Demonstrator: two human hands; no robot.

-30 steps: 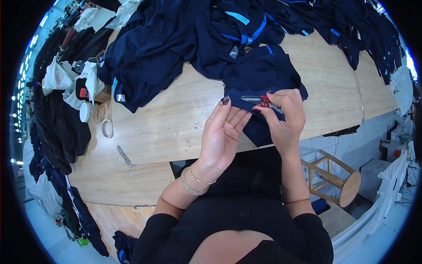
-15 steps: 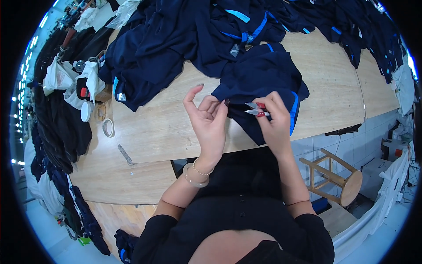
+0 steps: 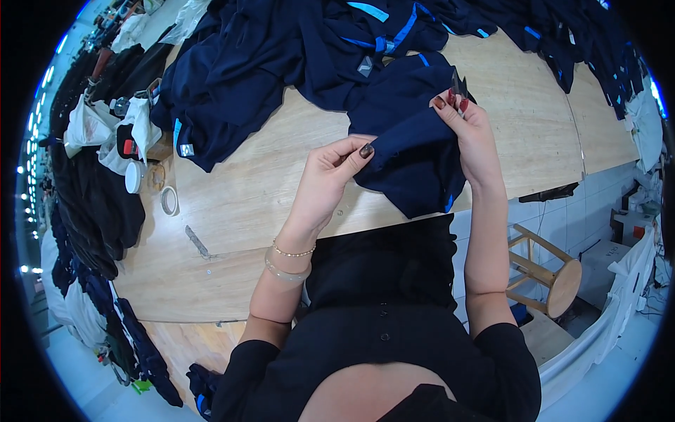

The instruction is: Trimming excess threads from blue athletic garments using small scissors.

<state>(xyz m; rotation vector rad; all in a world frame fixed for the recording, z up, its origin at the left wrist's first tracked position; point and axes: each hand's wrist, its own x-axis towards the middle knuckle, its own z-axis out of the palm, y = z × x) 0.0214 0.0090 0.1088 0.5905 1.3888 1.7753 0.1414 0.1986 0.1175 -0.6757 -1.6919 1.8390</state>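
Note:
A navy garment (image 3: pixel 415 155) with bright blue trim is stretched between my two hands above the table's front edge. My left hand (image 3: pixel 329 172) pinches its left edge between thumb and fingers. At its upper right, my right hand (image 3: pixel 478 137) is closed, with thumb and fingertips pinching the cloth. Small thread snips (image 3: pixel 458 83) are kept in that same hand, their dark blades pointing up and away from me. The snips' handles are mostly hidden by my fingers.
More navy garments (image 3: pixel 246 77) with blue trim are heaped along the far side of the wooden table (image 3: pixel 242 183). At the left lie a tape roll (image 3: pixel 169 200), a white-lidded jar (image 3: pixel 135 177) and plastic bags (image 3: pixel 88 123). A wooden stool (image 3: pixel 562 288) stands at the lower right.
My right hand has moved up and right, turning the snips from pointing left to pointing up, and now grips the cloth. The garment is lifted and spread; my left fingers have closed on its edge.

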